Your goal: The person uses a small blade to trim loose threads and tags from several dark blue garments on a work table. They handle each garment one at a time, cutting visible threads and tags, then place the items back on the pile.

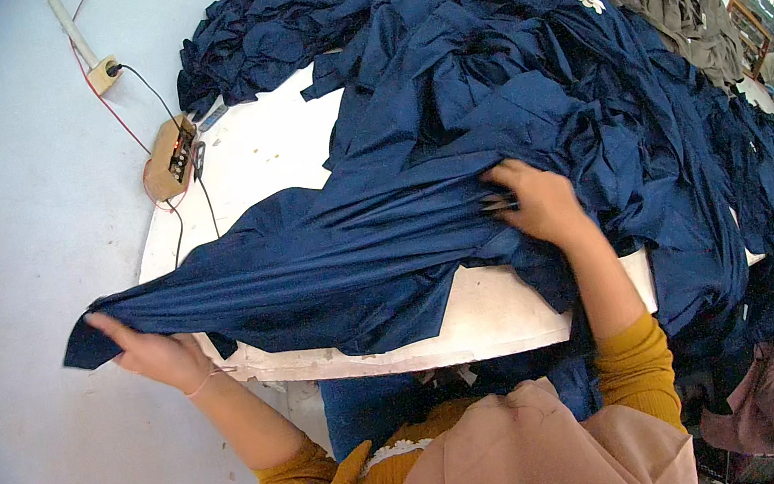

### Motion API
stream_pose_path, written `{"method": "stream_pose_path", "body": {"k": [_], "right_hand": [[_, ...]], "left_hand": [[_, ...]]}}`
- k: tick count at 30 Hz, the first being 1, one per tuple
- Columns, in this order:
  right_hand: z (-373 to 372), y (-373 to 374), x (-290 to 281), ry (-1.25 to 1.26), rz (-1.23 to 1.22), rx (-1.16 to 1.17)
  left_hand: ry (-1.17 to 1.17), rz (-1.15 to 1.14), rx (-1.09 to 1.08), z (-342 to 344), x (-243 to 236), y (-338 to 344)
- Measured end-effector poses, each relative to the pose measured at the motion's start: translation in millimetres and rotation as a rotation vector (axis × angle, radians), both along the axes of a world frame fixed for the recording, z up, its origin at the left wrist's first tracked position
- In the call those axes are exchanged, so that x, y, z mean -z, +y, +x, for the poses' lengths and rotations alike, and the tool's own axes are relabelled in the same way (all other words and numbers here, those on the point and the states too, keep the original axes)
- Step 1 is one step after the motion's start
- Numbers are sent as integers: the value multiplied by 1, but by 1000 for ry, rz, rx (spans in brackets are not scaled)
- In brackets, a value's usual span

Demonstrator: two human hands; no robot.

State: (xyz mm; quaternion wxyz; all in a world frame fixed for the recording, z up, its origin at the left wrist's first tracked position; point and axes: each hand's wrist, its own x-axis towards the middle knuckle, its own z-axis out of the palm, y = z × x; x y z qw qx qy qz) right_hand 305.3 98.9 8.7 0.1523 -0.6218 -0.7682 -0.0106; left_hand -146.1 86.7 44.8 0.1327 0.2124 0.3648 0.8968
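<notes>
Left hand (161,361), stretched toward the frame's left, pinches the navy cloth (310,269), while the right hand (541,204), right of centre, curls around a small metal tool (500,205).

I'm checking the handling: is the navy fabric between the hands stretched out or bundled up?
Stretched out: long creases run through the navy fabric from the left hand at one end toward the right hand.

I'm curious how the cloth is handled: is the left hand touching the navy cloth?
Touching. The head view shows the left hand gripping the navy cloth at its left end, folds converging toward the fingers.
</notes>
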Motion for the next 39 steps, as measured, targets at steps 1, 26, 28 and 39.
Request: {"method": "stream_pose_path", "body": {"k": [1,26,28,39], "right_hand": [[8,-8,-10,-2,33,43],[-18,53,-57,-15,-365,-455],[-12,41,-25,4,-380,-403],[-42,31,12,388,-323,-678]], "left_hand": [[-5,49,-11,-3,-10,-3],[-33,10,77,-17,10,1],[-25,-3,136,-26,21,4],[32,104,500,-28,16,9]]}}
